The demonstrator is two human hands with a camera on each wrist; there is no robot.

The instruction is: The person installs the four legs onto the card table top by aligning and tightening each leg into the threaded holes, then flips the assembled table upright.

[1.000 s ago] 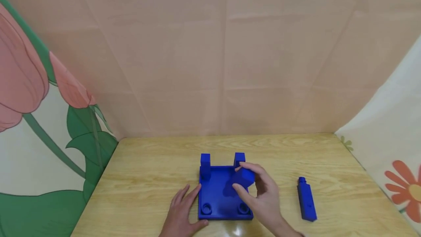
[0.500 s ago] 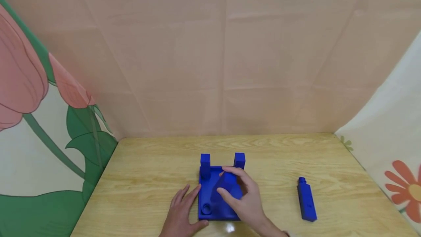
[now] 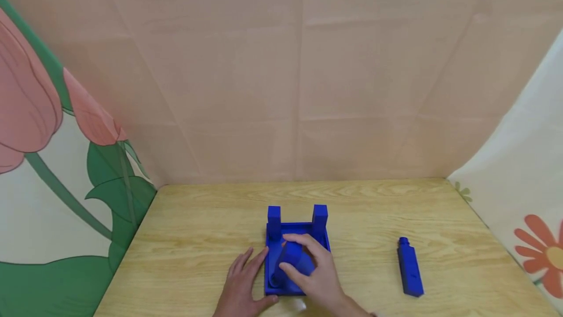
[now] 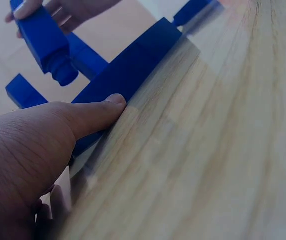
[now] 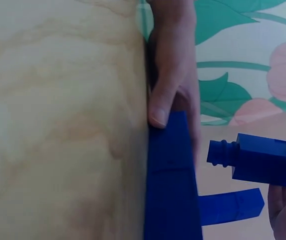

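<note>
A square blue tabletop (image 3: 298,224), raised rim upward, lies on the wooden table. Two blue table legs stand upright at its back left (image 3: 274,219) and back right (image 3: 320,218) corners. My left hand (image 3: 239,283) rests at its near left corner, thumb on the front side, fingers stretched along the left side. My right hand (image 3: 321,278) pinches a third blue leg (image 5: 267,160) between thumb and fingers. Its ridged peg points downward above the near left socket (image 3: 273,282), apart from the tabletop in the left wrist view. My right hand hides the near right corner.
Another blue leg (image 3: 410,270) lies on the wooden table (image 3: 202,224) to the right, its peg end facing away. A pinkish cloth (image 3: 299,87) hangs behind the table, with flower-printed cloths (image 3: 541,200) at both sides.
My right hand has carried the leg leftward and nearer, from over the tabletop's right side to above the near left socket. My left hand has stayed at the corner.
</note>
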